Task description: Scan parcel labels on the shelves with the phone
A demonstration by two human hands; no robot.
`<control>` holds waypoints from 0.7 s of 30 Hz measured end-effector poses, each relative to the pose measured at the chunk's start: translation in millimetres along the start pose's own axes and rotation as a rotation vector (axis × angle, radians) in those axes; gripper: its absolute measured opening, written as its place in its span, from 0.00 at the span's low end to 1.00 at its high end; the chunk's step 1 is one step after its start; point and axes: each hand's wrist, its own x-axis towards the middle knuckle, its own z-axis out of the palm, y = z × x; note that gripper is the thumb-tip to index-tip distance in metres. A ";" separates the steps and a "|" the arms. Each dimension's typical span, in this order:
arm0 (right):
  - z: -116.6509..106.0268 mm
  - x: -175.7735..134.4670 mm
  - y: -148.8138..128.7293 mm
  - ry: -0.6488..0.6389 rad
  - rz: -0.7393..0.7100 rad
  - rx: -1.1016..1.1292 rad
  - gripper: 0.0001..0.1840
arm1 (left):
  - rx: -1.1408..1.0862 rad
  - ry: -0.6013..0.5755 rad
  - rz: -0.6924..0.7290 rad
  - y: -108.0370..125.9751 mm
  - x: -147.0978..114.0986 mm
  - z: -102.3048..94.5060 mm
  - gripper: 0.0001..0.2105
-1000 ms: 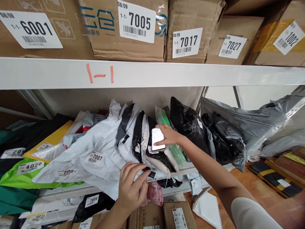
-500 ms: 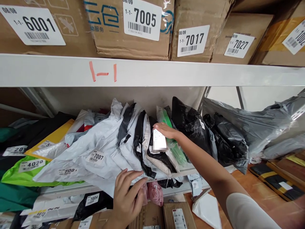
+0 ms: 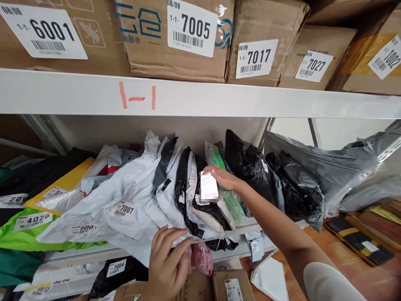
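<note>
My right hand (image 3: 223, 177) reaches over the shelf and grips a smartphone (image 3: 208, 187) with a lit white screen; part of my grip is hidden behind it. The phone is in front of a row of parcels, over a black mailing bag (image 3: 214, 213) and beside a green bag (image 3: 234, 205). Lower down, my left hand (image 3: 169, 259) is raised by the shelf's front edge, fingers apart, holding nothing. White mailing bags, one carrying the label 7007 (image 3: 123, 208), lie on the shelf to its upper left.
A white shelf beam (image 3: 219, 98) marked 1-1 runs across above, bearing cardboard boxes (image 3: 175, 62). Black bags (image 3: 247, 156) and grey plastic bags (image 3: 332, 161) lie to the right. Bright green (image 3: 19, 225) and yellow (image 3: 62, 184) packages are left. A lower shelf holds more parcels.
The writing on the phone's screen looks different. The phone and right hand sit slightly lower in view, while the camera view has shifted a little. The left hand keeps its spread pose.
</note>
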 end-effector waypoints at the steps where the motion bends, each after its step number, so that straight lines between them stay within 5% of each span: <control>1: 0.0 -1.3 -0.2 -0.004 -0.015 0.006 0.39 | -0.005 -0.003 -0.002 -0.6 0.2 0.7 0.18; 11: -0.5 -0.7 -3.9 -0.072 -0.101 0.039 0.38 | -0.027 -0.026 0.014 -0.9 1.7 3.5 0.18; 21: -3.0 -11.8 -7.3 0.096 -0.099 0.206 0.39 | -0.026 -0.024 -0.001 -2.6 -0.8 2.8 0.19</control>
